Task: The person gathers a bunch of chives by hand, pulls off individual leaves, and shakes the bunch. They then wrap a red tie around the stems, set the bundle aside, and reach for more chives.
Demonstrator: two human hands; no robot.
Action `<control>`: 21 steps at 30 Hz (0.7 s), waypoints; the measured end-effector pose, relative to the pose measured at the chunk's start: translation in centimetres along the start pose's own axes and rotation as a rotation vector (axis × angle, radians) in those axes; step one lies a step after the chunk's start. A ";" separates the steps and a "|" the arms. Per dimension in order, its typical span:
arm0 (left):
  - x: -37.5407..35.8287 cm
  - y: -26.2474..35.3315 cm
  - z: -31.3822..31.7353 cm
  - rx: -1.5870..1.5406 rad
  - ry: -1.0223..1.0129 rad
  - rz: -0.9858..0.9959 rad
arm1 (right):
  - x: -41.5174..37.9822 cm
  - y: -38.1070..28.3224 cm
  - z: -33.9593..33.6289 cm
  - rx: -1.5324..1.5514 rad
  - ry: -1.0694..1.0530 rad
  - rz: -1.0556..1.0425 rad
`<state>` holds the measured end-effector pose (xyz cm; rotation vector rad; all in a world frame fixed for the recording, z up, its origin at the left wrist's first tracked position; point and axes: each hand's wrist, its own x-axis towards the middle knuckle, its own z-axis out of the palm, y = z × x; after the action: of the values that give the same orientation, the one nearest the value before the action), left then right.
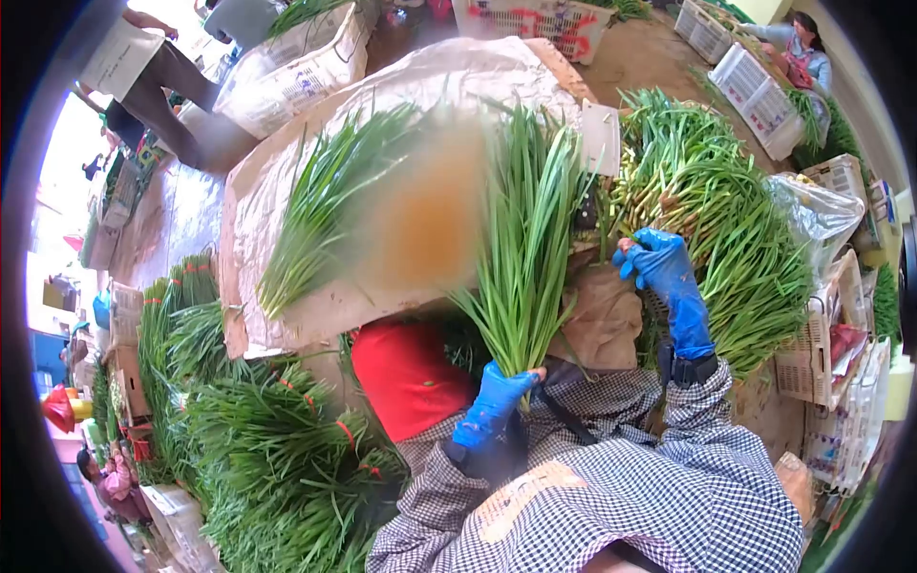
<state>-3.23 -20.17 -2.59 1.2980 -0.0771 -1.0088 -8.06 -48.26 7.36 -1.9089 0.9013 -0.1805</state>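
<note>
My left hand [495, 409], in a blue glove, is closed around the lower ends of a bunch of garlic chives [530, 229]. The long flat green leaves fan upward, away from my lap. My right hand [661, 267], also blue-gloved, is raised beside the large loose pile of chives [712, 210] on the right. Its fingers are pinched together, and whatever is between them is too small to make out. Another, smaller heap of chives [334, 205] lies on the cloth-covered board [287, 329] in front of me.
Tied bundles of chives [277, 439] with red bands are stacked at my left. White plastic crates [755, 100] stand around, one by a seated person [807, 57]. Another person [143, 67] stands at far left. A brownish blur covers part of the board.
</note>
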 end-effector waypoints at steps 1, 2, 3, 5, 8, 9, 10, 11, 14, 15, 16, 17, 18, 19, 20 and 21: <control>0.2 -0.2 -0.1 0.017 -0.013 -0.033 | -0.5 -0.8 0.4 0.040 -0.019 0.001; 0.0 0.0 0.1 0.016 -0.012 -0.039 | -0.6 -1.2 0.8 0.039 -0.022 0.007; -0.3 0.4 0.3 -0.013 -0.003 -0.044 | -0.6 -1.5 1.1 0.036 -0.056 -0.031; -0.5 0.7 0.3 -0.023 -0.020 -0.089 | -1.2 -2.9 2.3 0.136 -0.113 -0.028; -0.8 0.8 0.7 -0.113 -0.054 -0.073 | -0.6 -2.3 6.5 0.061 -0.106 -0.520; -0.8 0.7 0.7 -0.114 -0.057 -0.078 | -0.5 -1.8 8.0 0.059 -0.104 -0.515; -0.9 0.7 0.7 -0.219 -0.081 -0.071 | -0.5 -1.4 9.6 -0.029 -0.069 -0.650; -1.0 0.6 0.6 -0.326 -0.103 -0.064 | -0.5 -1.0 10.6 -0.118 -0.036 -0.785; -1.0 0.0 -0.4 -0.502 -0.202 -0.112 | -0.5 -0.1 10.6 -0.004 -0.062 -0.635; -0.7 -0.3 -0.7 -0.517 -0.223 -0.143 | -0.9 0.2 10.3 0.022 0.002 -0.597; -0.6 -0.3 -0.6 -0.522 -0.219 -0.146 | -1.6 -0.4 9.5 0.020 -0.004 -0.593; -0.5 -0.3 -0.5 -0.581 -0.227 -0.163 | -2.4 -1.2 8.4 0.212 -0.058 -0.328; -0.6 -0.3 -0.3 -0.639 -0.236 -0.180 | -2.8 -1.4 7.6 0.399 -0.107 -0.058; -0.5 -0.5 -0.4 -0.660 -0.273 -0.176 | -2.7 -0.2 7.4 0.517 -0.068 -0.117; -0.5 -0.4 -0.3 -0.662 -0.274 -0.179 | -2.7 0.5 6.6 0.515 -0.067 -0.114; -0.6 -0.2 -0.1 -0.649 -0.261 -0.172 | -2.9 1.3 5.7 0.417 -0.067 -0.090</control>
<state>-3.64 -19.71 -2.48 0.5853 0.1568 -1.2164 -7.99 -42.61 4.09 -1.5572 0.6714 -0.3294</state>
